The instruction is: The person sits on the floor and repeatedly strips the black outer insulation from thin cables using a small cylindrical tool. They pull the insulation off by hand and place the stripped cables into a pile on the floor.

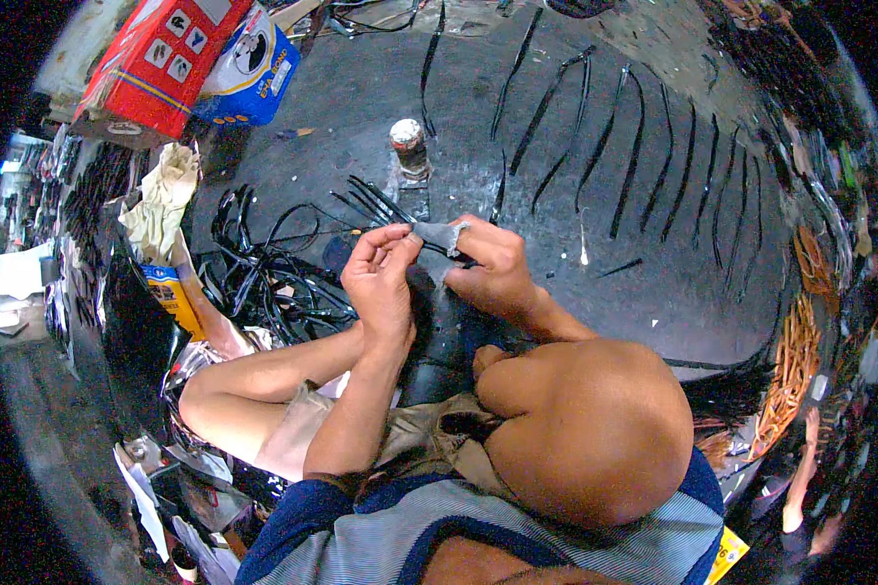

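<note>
My left hand (379, 278) is raised in front of me, with thumb and forefinger pinched at the left end of a small grey cloth-like piece (437, 236). The frayed right end of that piece lies against my right hand (493, 261), whose fingers are curled round it. Several thin black strips (366, 198) reach up and left from beside my left fingertips; whether they are gripped or lie behind is hidden. Just beyond them stands a small jar-like container (409, 148) with a whitish, stained top. A loose tangle of glossy black strips (273, 268) lies left of my left hand.
Separate black strips (639, 156) lie in a row across the dark work surface (693, 317). Red (151, 73) and blue (249, 73) boxes stand at the far left, above crumpled paper (161, 205). Bundled orange-brown strips (790, 375) line the right side. My bent knees flank my arms.
</note>
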Demonstrator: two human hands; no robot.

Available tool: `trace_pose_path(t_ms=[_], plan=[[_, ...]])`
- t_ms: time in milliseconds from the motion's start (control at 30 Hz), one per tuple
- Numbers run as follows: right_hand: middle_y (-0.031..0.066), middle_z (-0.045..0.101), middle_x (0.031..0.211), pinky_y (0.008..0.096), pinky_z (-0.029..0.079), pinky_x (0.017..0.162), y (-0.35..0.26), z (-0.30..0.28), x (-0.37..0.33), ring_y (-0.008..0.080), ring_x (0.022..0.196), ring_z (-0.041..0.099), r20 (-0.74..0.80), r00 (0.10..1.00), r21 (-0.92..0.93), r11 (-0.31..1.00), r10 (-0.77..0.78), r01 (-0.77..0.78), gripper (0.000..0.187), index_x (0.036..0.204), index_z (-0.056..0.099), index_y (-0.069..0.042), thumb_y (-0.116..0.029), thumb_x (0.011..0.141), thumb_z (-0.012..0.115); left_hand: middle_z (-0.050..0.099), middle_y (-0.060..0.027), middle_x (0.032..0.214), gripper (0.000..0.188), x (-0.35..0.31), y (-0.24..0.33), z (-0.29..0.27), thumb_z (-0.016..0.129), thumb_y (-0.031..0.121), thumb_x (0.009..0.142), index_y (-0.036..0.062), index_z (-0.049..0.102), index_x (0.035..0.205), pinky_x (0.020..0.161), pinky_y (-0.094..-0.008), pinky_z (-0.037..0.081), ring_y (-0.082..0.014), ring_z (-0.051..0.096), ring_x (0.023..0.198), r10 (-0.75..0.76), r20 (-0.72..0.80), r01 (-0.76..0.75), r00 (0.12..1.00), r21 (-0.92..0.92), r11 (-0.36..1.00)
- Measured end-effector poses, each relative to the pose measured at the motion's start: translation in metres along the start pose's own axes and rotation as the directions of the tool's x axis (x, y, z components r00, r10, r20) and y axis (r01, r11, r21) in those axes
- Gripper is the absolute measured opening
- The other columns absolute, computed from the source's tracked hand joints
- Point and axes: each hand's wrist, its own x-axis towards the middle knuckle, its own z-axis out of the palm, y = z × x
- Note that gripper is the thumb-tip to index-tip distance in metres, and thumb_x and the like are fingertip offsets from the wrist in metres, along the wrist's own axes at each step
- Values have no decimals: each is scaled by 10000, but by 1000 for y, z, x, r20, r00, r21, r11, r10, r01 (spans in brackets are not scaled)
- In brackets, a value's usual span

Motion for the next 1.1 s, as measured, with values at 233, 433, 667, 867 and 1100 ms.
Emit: trace_pose_path(t_ms=[233,433,667,867,1100], plan=[[106,626,782,369,511,607,-1,1,12,285,696,633,-64,998,-44,999,5,-8,232,863,683,-52,-66,631,678,669,-59,910,161,1,0,2,667,-17,834,-30,664,994,777,-240,478,-113,601,805,-79,57,89,995,-214,973],[94,592,669,320,441,515,2,-15,0,220,565,584,25,999,-147,989,24,-20,225,878,725,-47,-65,654,713,671,-65,852,107,51,6,-23,678,26,841,-18,669,939,721,-249,496,-132,611,744,-34,65,51,997,-276,960],[118,629,720,363,478,539,30,-45,-78,271,601,607,24,938,-166,926,346,-338,194,790,680,-28,-139,639,731,656,-55,806,163,159,-19,-106,693,78,841,0,649,978,639,-223,492,-143,617,699,-157,-87,130,984,-258,957],[151,632,677,357,486,566,52,-99,-185,219,604,639,30,730,-295,704,683,-646,182,784,665,10,-125,668,701,651,-60,744,130,227,-85,-148,701,20,792,-33,672,908,498,-241,447,-159,590,588,-261,-255,221,931,-177,959],[188,672,769,347,506,595,49,-132,-222,240,639,660,145,531,-387,541,835,-747,256,901,677,46,-59,669,656,676,-87,753,158,203,-108,-108,746,89,716,-38,710,803,570,-316,470,-186,588,575,108,-447,197,888,582,789]])
